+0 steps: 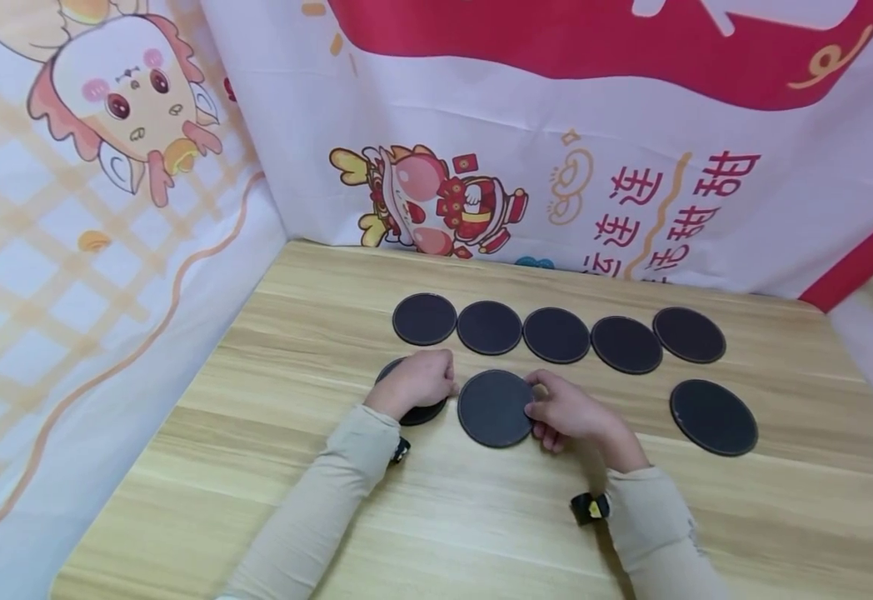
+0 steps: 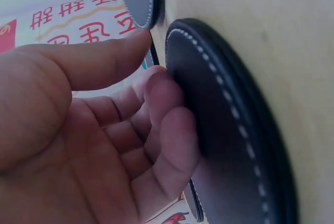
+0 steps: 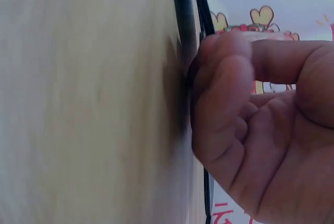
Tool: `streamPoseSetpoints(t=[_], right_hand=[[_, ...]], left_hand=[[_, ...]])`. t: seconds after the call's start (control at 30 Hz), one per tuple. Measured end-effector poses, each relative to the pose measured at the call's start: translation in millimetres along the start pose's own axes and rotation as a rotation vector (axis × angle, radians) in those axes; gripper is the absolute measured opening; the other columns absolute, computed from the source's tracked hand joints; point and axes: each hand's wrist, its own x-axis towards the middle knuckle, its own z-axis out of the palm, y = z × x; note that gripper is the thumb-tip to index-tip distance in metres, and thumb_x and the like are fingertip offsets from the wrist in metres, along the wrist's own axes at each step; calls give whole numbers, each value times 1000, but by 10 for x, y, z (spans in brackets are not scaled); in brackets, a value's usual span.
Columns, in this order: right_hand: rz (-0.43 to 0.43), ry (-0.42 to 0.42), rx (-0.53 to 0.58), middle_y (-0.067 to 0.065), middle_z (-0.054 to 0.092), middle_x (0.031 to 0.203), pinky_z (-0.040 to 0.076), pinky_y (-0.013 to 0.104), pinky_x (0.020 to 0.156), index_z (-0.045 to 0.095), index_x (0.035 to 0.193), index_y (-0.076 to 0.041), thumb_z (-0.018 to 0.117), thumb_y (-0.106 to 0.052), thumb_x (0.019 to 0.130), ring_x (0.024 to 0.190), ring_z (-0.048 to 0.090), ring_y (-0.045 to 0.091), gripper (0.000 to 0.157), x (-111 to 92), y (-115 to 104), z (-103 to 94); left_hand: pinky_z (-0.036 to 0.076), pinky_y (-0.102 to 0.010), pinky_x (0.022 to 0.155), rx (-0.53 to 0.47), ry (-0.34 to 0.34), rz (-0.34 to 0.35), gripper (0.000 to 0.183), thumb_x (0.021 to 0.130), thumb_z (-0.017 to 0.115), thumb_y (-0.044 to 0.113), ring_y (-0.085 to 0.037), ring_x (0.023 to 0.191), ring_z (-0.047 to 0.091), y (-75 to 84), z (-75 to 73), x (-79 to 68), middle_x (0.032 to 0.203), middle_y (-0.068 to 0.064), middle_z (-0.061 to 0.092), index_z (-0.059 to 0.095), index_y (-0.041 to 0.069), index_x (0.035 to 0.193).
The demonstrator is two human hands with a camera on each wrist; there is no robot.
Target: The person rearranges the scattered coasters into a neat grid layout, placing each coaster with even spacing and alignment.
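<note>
In the head view, my right hand (image 1: 575, 412) pinches the right edge of a round black coaster (image 1: 495, 410) between thumb and fingers. In the right wrist view this coaster is seen edge-on, appearing slightly raised off the wood. My left hand (image 1: 423, 382) lies over another black coaster (image 1: 427, 413), covering much of it. Up close in the left wrist view, the left fingers (image 2: 175, 135) curl loosely, and their tips touch the face of that white-stitched coaster (image 2: 229, 151). Nothing is held between the left thumb and fingers.
Several black coasters, such as the middle one (image 1: 556, 335), form a row behind the hands. One more coaster (image 1: 714, 417) lies off to the right on the wooden table (image 1: 256, 417). A printed cloth (image 1: 294, 142) hangs along the back and left edges.
</note>
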Motion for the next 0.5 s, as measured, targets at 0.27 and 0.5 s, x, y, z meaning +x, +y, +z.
streamPoseSetpoints(t=[0.27, 0.5], right_hand=[[-11, 18, 10, 16, 60, 69, 55, 37, 48, 40, 138, 3, 47, 6, 98, 50, 61, 22, 41, 25, -72, 111], [-1, 29, -1, 16, 62, 71, 57, 38, 50, 41, 141, 4, 47, 5, 98, 53, 63, 24, 43, 34, -98, 133]], left_hand=[[46, -34, 75, 6, -22, 2, 23, 93, 75, 20, -19, 79, 55, 7, 8, 0, 82, 0, 56, 54, 13, 85], [46, -35, 75, 15, -19, 14, 22, 92, 75, 17, -19, 79, 55, 1, 9, -1, 82, -1, 56, 55, 12, 86]])
